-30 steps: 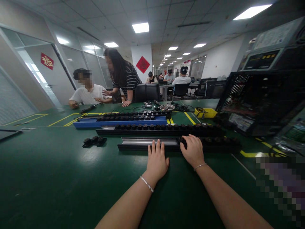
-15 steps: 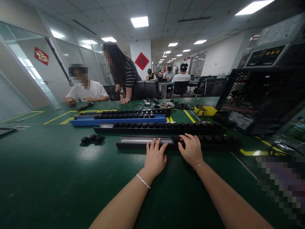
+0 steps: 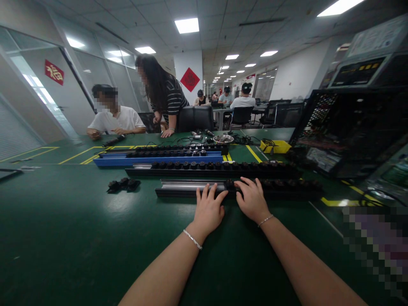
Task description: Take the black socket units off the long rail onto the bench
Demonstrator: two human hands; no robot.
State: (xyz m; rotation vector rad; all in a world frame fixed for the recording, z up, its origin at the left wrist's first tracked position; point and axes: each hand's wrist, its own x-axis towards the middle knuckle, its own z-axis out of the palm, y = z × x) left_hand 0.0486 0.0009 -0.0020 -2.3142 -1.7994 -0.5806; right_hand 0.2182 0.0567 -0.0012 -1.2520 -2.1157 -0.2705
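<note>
A long black rail (image 3: 178, 193) with a bare silvery channel at its left part lies across the table in front of me. My left hand (image 3: 208, 208) rests on its near edge, fingers spread and touching the channel. Along the right part of the rail sits a row of black round parts (image 3: 279, 184). My right hand (image 3: 253, 202) is bent over the left end of this row, thumb on the near side and fingers over the top. One black round part (image 3: 229, 184) shows just left of its fingertips; what lies under the palm is hidden.
Behind lie another filled black rail (image 3: 140, 171) and a blue rail (image 3: 153, 162). Loose black parts (image 3: 123, 185) lie on the left. A metal bowl (image 3: 223, 139), a yellow tray (image 3: 280, 147) and an open computer case (image 3: 347, 131) stand farther off. Two people are across the table.
My right hand has shifted a little left along the rail, and the leftmost black round part has slid left with it. My left hand has hardly moved.
</note>
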